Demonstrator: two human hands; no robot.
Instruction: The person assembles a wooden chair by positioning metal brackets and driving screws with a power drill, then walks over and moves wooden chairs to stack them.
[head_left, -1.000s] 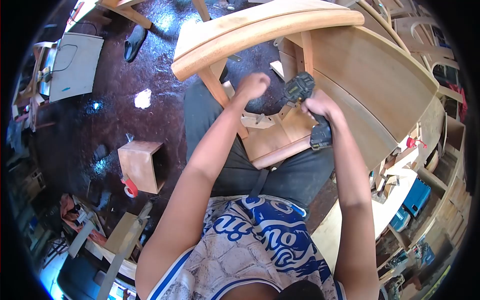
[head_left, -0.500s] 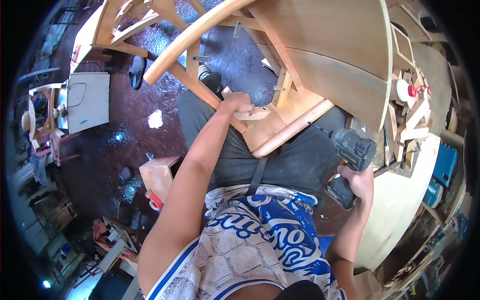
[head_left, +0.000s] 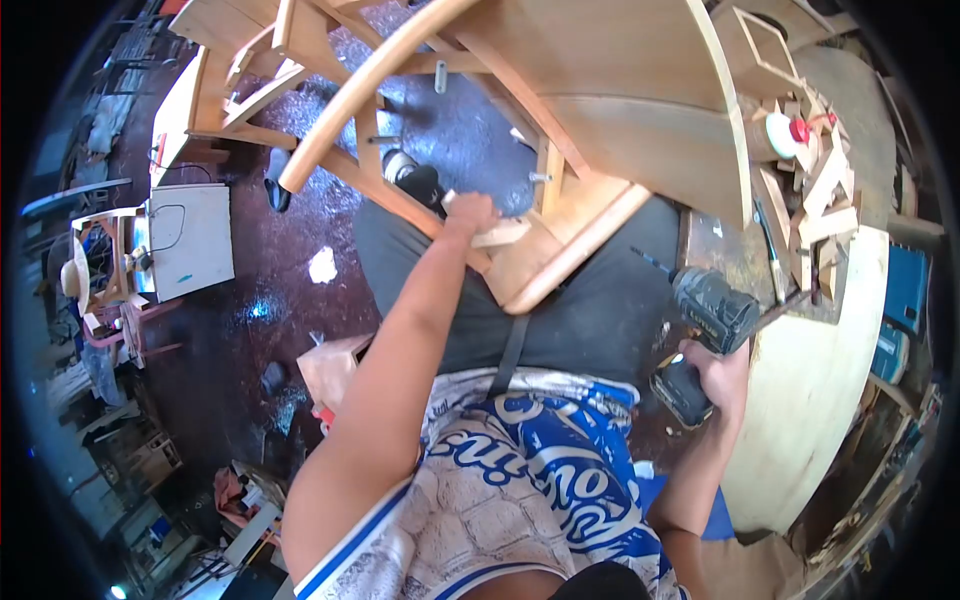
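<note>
My left hand is closed around a small pale wood block, low inside a wooden furniture frame that rests against my lap. Part of the block is hidden under the fingers. Off to the right, my right hand grips a dark cordless drill by its handle. The drill's bit points up and left over my right thigh, apart from the wood. A rounded wooden rail crosses the near corner of the frame, and a broad wooden panel rises behind it.
On the right, wood offcuts and a white bottle with a red cap lie beside a pale curved board. Blue cases stand farther right. At left are a white-topped box and a dark shoe on the floor.
The camera view has shifted a little. My left hand and the block have turned slightly within the frame. The drill has moved slightly right and down, its bit farther from the rail.
</note>
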